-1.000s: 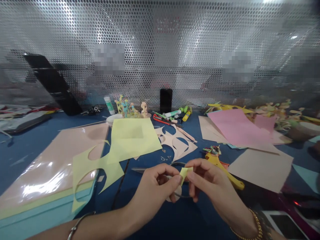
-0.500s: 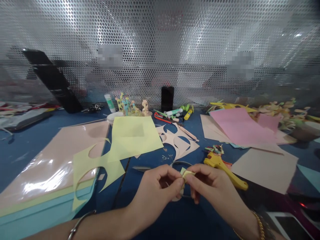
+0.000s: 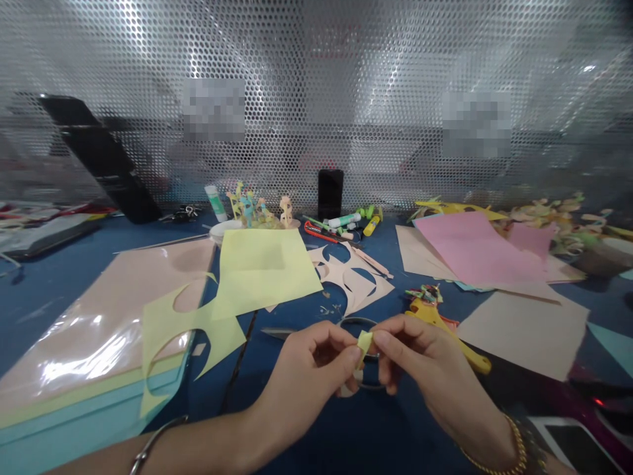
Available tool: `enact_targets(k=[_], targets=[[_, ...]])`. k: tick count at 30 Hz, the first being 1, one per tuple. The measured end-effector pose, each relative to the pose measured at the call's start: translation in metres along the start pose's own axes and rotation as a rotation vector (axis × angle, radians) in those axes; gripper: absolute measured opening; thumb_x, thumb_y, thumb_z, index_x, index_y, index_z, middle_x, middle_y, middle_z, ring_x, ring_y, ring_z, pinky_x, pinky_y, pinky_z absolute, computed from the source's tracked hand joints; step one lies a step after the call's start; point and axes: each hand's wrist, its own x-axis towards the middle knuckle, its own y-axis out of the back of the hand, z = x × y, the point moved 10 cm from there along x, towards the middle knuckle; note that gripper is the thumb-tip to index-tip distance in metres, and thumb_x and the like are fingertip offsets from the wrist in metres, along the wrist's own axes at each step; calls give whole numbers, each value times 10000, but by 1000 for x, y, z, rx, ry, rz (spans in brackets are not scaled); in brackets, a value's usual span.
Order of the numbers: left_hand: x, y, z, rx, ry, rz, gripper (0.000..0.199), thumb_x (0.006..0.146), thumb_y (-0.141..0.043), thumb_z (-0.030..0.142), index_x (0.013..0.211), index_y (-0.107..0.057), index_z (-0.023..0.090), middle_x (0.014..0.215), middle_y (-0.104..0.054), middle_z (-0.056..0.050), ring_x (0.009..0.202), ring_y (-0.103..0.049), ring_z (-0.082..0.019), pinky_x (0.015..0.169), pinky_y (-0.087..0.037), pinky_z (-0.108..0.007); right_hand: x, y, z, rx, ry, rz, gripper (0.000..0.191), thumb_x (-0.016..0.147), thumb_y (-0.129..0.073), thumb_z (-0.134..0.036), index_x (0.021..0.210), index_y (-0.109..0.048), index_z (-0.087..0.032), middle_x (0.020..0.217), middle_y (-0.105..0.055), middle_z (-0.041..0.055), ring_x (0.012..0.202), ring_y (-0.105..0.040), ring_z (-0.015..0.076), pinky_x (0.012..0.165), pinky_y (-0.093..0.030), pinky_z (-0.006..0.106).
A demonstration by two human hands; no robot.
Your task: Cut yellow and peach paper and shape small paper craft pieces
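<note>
Between my two hands is a small folded piece of yellow paper (image 3: 364, 342). My left hand (image 3: 324, 366) pinches it between thumb and fingertips, and my right hand (image 3: 413, 349) grips its upper right edge the same way. Below the left fingertips a pale round bit shows, too covered to name. Just behind the fingers, partly hidden by them, lie scissors (image 3: 277, 332) with the blade pointing left and dark handle loops around the middle. A yellow hot glue gun (image 3: 467, 353) rests right behind my right hand.
Cut-out yellow paper (image 3: 222, 336) and a yellow sheet (image 3: 270, 270) lie left, near a plastic-sleeved paper stack (image 3: 113, 310). Pale paper scraps (image 3: 353, 280), a red cutter (image 3: 319, 232) and glue sticks (image 3: 345, 221) sit behind. Pink paper (image 3: 475, 247) lies right. A phone (image 3: 330, 193) stands against the perforated metal wall.
My right fingers have shifted slightly up and away from the left, so more of the folded yellow paper shows between the hands. The things on the table have stayed put.
</note>
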Motion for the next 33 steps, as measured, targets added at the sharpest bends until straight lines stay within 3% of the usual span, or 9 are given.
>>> enact_targets(k=[7,11,16,26,33], targets=[[-1,1,-2,-12,12,17,166,806,-627,291,722,-589,154,567,-601,35,503,-565,-74,498,-472,-171,-1,-3,6,119,-60,-10,277,751,-723,-405,694,-626,-152,651,-660,-4,436,-570,65,413,-456,168],[-3,1,2,13,-26,22,156,819,-625,289,743,-588,158,602,-622,29,534,-575,-74,507,-469,-163,-2,-5,4,115,-60,-21,300,755,-717,-424,689,-617,-149,631,-642,-9,459,-569,66,425,-459,164],[-2,-5,1,-22,-35,-44,149,847,-593,287,773,-573,160,578,-619,25,526,-571,-85,511,-469,-183,-1,-12,7,74,-71,-79,286,738,-740,-396,884,-648,-168,551,-593,-39,512,-566,94,421,-480,170],[-2,-3,-4,-85,16,-7,185,805,-645,305,739,-586,142,549,-614,24,503,-559,-81,517,-467,-193,-2,-10,4,-44,-40,-46,278,686,-774,-389,779,-655,-156,505,-576,-46,453,-523,79,418,-470,168],[0,0,-1,-108,-14,17,203,835,-613,343,787,-568,152,555,-617,24,499,-569,-87,499,-475,-193,-5,-8,-2,-173,16,-55,325,845,-590,-463,762,-648,-154,515,-580,-25,447,-533,78,444,-456,178]])
